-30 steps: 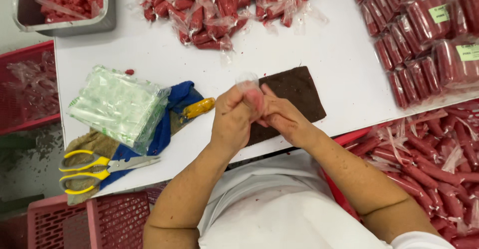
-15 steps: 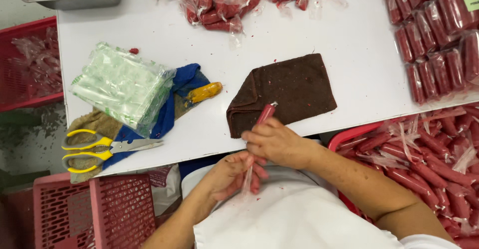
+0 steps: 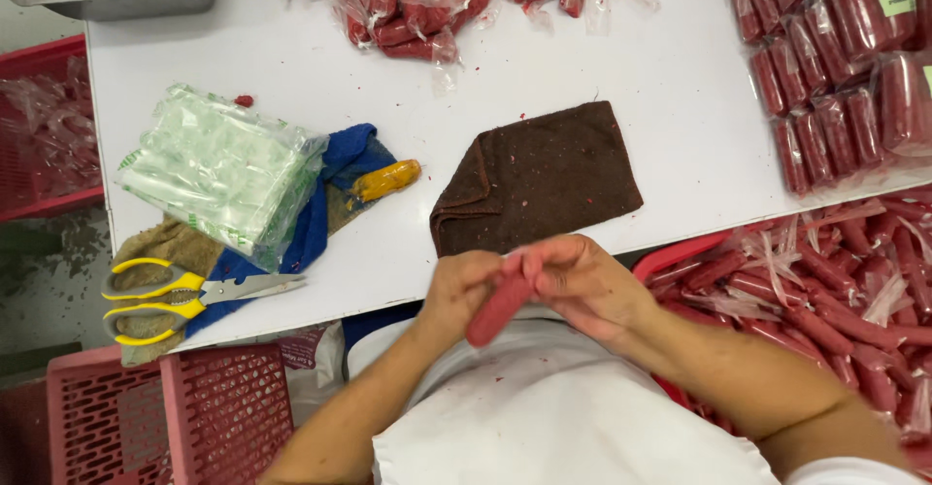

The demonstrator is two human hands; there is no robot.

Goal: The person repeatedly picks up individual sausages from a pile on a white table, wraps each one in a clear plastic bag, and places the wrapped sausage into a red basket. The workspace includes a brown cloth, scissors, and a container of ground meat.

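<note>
Both hands are on one red sausage (image 3: pixel 497 308), held just off the near edge of the white table (image 3: pixel 621 77), right over the person's white apron (image 3: pixel 544 417). Left hand (image 3: pixel 464 296) is curled around the lower/left end, fingers closed on it; right hand (image 3: pixel 581 286) is cupped over the upper end w/ fingers bent round it. It's motion-blurred so can't tell exactly how tight either grip is, or whether there's still film on it. My guess on handling: light, soft-ish and bendy, prob a bit greasy/slick, and the skin looks like it'd tear or dent if you pinch w/ nails. So I'd take it around the middle w/ a full-finger wrap, not by the tips, and support both ends like here so it doesn't sag or snap. Stuff around: brown folded cloth (image 3: pixel 539 179) on the table just beyond the hands, w/ red crumbs on it; stack of clear plastic bags (image 3: pixel 218 169) to the left on a blue cloth (image 3: pixel 335 194); a yellow-handled knife (image 3: pixel 386 180) beside the blue cloth; yellow scissors (image 3: pixel 170 296) near the table edge; red crate of loose sausages (image 3: pixel 835 291) to the right; packed sausage trays (image 3: pixel 835 67) top right; pink basket (image 3: pixel 175 412) bottom left.
</note>
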